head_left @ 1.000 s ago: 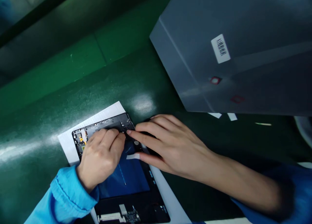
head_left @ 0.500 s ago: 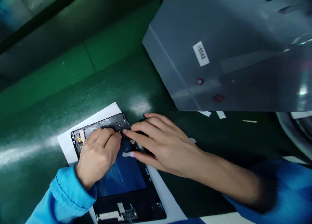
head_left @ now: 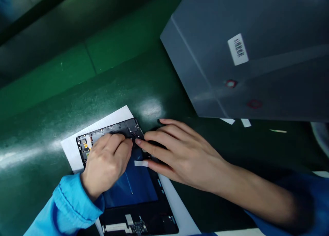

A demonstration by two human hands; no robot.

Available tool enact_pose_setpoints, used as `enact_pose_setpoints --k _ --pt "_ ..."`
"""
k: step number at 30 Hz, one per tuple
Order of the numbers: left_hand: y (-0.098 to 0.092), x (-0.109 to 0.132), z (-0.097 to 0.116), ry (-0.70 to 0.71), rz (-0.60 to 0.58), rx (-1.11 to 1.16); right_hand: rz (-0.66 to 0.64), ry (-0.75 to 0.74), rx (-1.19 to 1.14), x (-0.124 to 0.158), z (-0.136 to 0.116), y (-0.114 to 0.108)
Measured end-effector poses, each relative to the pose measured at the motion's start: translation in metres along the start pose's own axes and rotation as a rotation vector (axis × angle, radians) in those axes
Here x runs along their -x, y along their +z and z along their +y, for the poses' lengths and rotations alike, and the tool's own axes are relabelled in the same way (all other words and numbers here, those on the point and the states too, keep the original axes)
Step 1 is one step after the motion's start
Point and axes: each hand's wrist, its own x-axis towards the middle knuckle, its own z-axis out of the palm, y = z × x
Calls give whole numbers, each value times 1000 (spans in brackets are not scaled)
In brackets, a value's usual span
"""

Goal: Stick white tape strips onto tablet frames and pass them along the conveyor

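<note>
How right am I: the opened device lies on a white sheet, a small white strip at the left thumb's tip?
Wrong hand: the head view shows the strip at the tip of the right thumb. The device does lie on a white sheet.

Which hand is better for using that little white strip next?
Probably the right hand: the white strip sits at its thumb tip, over the blue panel. The left hand is bunched over the black device, farther from the strip.

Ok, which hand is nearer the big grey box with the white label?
Right. The right hand is below and left of the grey box in view; the left hand is farther left, over the opened device.
</note>
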Motion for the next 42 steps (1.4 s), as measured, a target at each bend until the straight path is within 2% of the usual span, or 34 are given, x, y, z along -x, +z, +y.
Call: enact_pose_setpoints --k 18,25,29,33,35,37,42 --pt "-1 1 -1 0 -20 12 26 23 -34 0 0 1" --pt "-7 1 4 131 -33 -204 13 18 53 -1 -6 2" --pt "-11 9 6 187 -80 -268 15 12 7 1 -2 4" --pt "-9 19 2 189 -112 -257 139 22 -126 1 5 2" --pt "-6 21 1 184 -117 -249 229 43 -79 -3 4 1" --pt "-5 21 0 178 -116 -239 266 31 56 -9 0 2" --pt "-3 20 2 167 -85 -221 210 -57 302 -17 -12 9"
